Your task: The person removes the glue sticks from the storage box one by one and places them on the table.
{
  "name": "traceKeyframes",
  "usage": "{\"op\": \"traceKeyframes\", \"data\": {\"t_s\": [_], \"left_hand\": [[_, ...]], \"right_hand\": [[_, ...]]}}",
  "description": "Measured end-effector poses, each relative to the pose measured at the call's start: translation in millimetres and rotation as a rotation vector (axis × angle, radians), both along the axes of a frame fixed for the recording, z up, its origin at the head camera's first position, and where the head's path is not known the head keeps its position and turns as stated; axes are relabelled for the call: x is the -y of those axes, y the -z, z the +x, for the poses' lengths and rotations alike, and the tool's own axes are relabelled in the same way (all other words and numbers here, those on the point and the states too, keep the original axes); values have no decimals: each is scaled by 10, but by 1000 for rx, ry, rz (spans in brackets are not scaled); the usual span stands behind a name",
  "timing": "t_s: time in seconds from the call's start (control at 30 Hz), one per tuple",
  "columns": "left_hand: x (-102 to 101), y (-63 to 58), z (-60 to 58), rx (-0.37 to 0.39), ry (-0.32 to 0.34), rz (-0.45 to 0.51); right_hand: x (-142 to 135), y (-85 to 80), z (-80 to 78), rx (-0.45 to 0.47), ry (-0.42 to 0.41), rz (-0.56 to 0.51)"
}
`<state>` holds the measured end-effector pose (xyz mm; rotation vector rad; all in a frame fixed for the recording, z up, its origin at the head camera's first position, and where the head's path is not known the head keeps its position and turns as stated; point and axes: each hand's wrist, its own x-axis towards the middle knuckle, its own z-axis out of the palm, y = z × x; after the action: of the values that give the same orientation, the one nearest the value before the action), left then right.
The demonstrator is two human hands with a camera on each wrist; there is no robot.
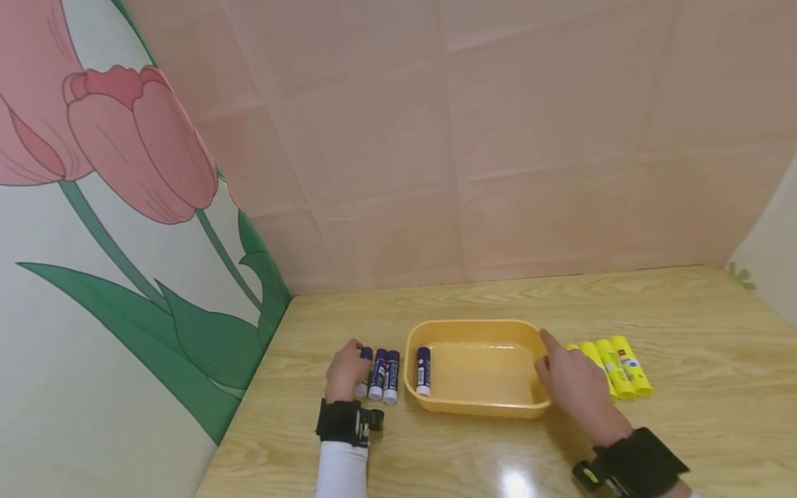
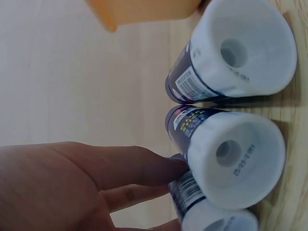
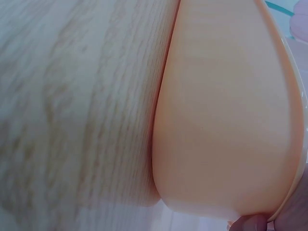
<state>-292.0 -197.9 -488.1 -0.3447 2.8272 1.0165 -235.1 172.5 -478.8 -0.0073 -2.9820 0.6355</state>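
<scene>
My left hand (image 1: 344, 373) pinches the leftmost navy glue stick (image 2: 186, 188) between thumb and fingers, at the left of the table. Two more navy glue sticks with white bases, the middle one (image 1: 378, 377) and the right one (image 1: 391, 378), lie right beside it. A shallow orange plastic basket (image 1: 479, 409) stands to their right. Inside it, along the left wall, is another navy glue stick (image 1: 423, 371). My right hand (image 1: 579, 391) grips the basket's right rim, with a fingertip (image 3: 250, 223) showing against the outer wall in the right wrist view.
Several yellow glue sticks (image 1: 631, 366) lie side by side right of the basket, partly behind my right hand. The wood-grain table (image 1: 448, 456) meets a pink-covered wall (image 1: 498, 173) at the back and a tulip-patterned panel (image 1: 137, 145) on the left.
</scene>
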Motion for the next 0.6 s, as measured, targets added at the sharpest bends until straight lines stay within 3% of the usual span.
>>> {"op": "traceKeyframes", "data": {"t_s": [0.27,0.6], "left_hand": [[8,-21,-10,60,-43,-8],[4,-15,3,57,-11,-26]], "right_hand": [[-11,10,-8,-48,-13,26],[1,19,0,-35,-13,14]]}}
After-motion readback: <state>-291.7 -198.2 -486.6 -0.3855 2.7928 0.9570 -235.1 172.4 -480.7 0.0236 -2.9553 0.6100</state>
